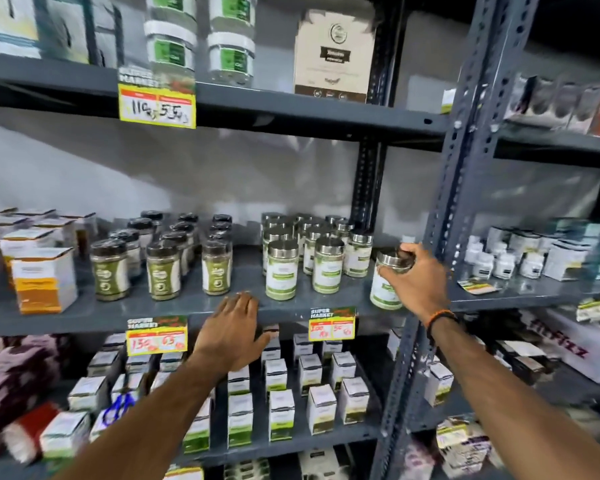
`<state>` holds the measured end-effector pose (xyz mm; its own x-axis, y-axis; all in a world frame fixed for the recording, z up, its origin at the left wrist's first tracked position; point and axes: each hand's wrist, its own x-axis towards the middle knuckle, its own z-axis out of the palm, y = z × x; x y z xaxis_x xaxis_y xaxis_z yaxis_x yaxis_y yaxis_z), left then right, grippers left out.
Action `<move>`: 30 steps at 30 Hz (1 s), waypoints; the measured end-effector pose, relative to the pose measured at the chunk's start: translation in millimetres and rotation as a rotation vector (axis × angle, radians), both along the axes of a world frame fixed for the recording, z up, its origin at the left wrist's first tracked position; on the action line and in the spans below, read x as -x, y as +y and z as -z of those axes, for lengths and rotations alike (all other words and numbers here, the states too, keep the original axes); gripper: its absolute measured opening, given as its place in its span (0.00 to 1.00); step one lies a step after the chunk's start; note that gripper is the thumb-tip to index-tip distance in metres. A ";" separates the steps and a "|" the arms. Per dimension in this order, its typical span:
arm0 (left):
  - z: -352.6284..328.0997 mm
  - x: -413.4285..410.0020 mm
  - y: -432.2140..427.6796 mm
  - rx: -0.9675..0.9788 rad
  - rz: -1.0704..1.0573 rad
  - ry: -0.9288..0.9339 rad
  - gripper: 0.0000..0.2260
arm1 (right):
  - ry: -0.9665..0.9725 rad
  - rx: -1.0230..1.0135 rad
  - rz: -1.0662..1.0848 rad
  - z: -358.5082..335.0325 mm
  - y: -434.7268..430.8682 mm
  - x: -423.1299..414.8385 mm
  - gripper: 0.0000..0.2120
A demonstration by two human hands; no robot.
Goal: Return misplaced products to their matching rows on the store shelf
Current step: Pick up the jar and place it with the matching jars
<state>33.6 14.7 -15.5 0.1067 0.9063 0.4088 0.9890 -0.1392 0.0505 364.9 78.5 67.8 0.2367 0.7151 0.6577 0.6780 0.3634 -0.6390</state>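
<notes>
On the middle shelf (174, 311) stand rows of silver-lidded jars with green and white labels (303, 259). One more such jar (386, 287) stands at the right end of that shelf, apart from the rows; my right hand (413, 275) grips it by its lid. To the left stand rows of dark-lidded jars with olive labels (163, 258). My left hand (231, 329) rests flat on the front edge of the middle shelf, fingers spread, holding nothing.
Orange and white boxes (44, 277) fill the shelf's left end. Small white and green boxes (281, 400) line the shelf below. A perforated steel upright (465, 168) stands just right of the held jar. Yellow price tags (332, 323) hang on the shelf edges. A neighbouring rack holds white bottles (492, 261).
</notes>
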 end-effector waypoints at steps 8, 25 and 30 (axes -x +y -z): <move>20.5 11.1 16.7 -0.109 0.006 0.085 0.38 | 0.007 0.053 -0.084 11.0 37.6 9.5 0.29; 27.0 12.9 18.5 -0.114 0.012 0.074 0.39 | -0.014 0.359 -0.096 40.8 56.3 14.6 0.29; 25.4 14.9 16.8 -0.095 0.030 0.071 0.40 | 0.017 0.325 -0.084 47.2 56.4 16.8 0.29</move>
